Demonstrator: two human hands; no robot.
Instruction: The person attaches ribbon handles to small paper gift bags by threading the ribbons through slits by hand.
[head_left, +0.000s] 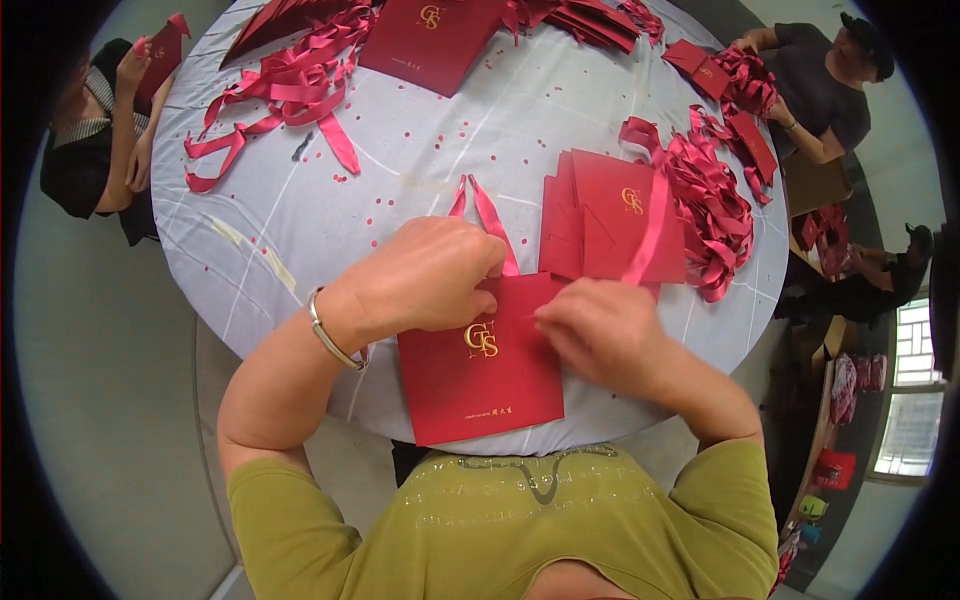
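Note:
A flat red paper gift bag (482, 390) with a gold emblem lies at the table's near edge in front of me. My left hand (430, 275) is closed over its upper edge, thumb and finger pinched there. A pink ribbon handle (492, 222) runs from the bag's top, pointing away from me, partly hidden behind that hand. Over the bag's upper right corner is my right hand (605, 335), slightly blurred, its fingers drawn together in a pinch. What sits between those fingertips is too small to make out.
Beside my right hand lies a stack of red bags (600, 215), with a heap of pink ribbons (705, 210) beyond. More ribbons (300, 95) and bags (430, 45) cover the far side. Red paper dots dot the pale tablecloth (400, 140). Other people work around the table.

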